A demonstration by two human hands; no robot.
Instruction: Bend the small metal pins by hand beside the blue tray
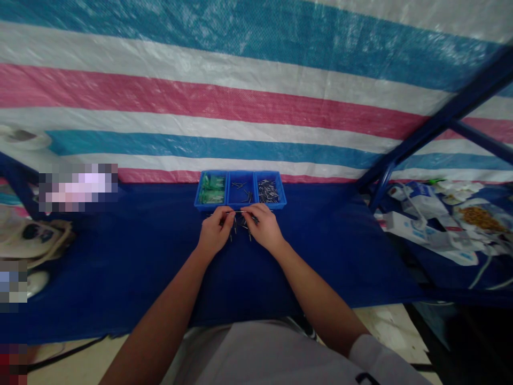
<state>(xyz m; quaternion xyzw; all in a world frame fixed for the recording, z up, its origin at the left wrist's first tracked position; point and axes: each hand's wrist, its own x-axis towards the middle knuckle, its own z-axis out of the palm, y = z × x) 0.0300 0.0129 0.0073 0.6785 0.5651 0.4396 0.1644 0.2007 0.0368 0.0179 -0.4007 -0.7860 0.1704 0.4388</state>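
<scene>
My left hand [216, 231] and my right hand [264, 228] meet just in front of a blue three-part tray [241, 205]. Fingers of both pinch a thin metal rod [238, 212] that spans the gap between them; its exact kind is too small to tell. Below the fingertips, several similar dark thin metal rods [235, 227] lie loose on the blue surface, partly hidden by my hands. Green packets in clear wrap [212, 189] fill the tray's left compartment. In the middle one lie a few rods [239, 185]; a dense pile of short metal rods [269, 191] occupies the right one.
Behind the blue bed-like surface [140, 256] hangs a striped plastic sheet [240, 101]. A blue metal frame [433, 125] slants up on the right, near white boxes [409, 227] and a bag of brown bits [481, 218]. A beige basket-like object [48, 243] is at left.
</scene>
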